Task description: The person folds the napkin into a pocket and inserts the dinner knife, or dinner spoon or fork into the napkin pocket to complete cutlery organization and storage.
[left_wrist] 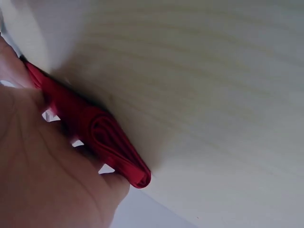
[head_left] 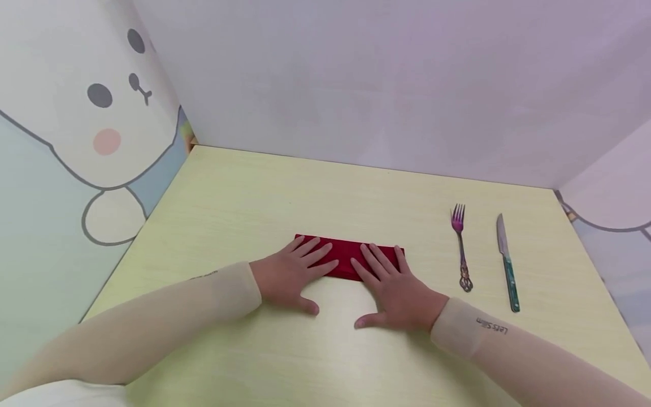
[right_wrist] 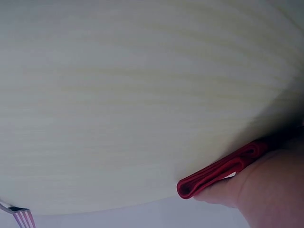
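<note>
A red cloth [head_left: 346, 252], folded into a narrow flat strip, lies across the middle of the table. My left hand [head_left: 287, 275] rests on its left part with straight, spread fingers, thumb out on the tabletop side nearer me. On the right part, my right hand [head_left: 399, 291] presses with its fingers spread the same way. Between the two hands a stretch of the red fabric shows. In the left wrist view the folded end of the cloth [left_wrist: 114, 147] shows rolled layers beneath the fingers. The other layered end of the cloth [right_wrist: 213, 173] appears in the right wrist view.
To the right of the cloth a fork [head_left: 461, 249] lies with tines pointing away. Farther right is a knife [head_left: 508, 263] with a green handle. The pale wooden table [head_left: 244, 186] meets a white wall [head_left: 376, 85] at the back, and a cartoon-printed curtain [head_left: 66, 186] hangs on the left.
</note>
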`<state>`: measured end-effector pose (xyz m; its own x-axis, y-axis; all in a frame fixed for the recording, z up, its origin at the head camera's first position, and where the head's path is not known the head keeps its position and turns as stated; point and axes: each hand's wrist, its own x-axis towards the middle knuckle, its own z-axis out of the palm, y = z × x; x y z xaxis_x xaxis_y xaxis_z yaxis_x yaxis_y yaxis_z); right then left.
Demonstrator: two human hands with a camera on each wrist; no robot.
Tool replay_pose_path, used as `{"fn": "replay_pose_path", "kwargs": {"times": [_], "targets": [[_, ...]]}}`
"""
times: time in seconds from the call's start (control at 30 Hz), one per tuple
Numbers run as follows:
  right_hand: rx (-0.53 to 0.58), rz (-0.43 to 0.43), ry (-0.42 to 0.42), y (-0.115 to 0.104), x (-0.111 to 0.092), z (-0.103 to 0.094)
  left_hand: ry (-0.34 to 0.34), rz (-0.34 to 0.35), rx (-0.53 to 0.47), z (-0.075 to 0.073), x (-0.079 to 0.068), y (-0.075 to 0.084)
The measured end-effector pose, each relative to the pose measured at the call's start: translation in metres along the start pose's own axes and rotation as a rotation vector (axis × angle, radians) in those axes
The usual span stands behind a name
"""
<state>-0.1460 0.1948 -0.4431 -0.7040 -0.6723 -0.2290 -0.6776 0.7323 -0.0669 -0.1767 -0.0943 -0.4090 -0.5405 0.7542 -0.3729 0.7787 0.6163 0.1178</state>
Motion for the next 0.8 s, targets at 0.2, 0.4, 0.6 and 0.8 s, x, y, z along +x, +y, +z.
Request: {"fn": "replay_pose_path", "kwargs": {"times": [0.2,0.4,0.6,0.8], "targets": [[0.018,-0.013,-0.006,0.004,-0.01,-0.001,-0.013,0.005,-0.035,0.002,0.0,-0.003],[0.064,-0.024,0.008,0.007,-0.014,-0.002,-0.024,0.0,-0.041,0.007,0.001,-0.007],[0.093,-0.012,0.038,0.011,-0.021,-0.011,0.014,0.0,-0.026,0.007,-0.003,-0.004],[0.051,-0.001,0.26,0.022,-0.032,-0.017,0.147,0.021,-0.007,0.001,-0.006,-0.003]]}}
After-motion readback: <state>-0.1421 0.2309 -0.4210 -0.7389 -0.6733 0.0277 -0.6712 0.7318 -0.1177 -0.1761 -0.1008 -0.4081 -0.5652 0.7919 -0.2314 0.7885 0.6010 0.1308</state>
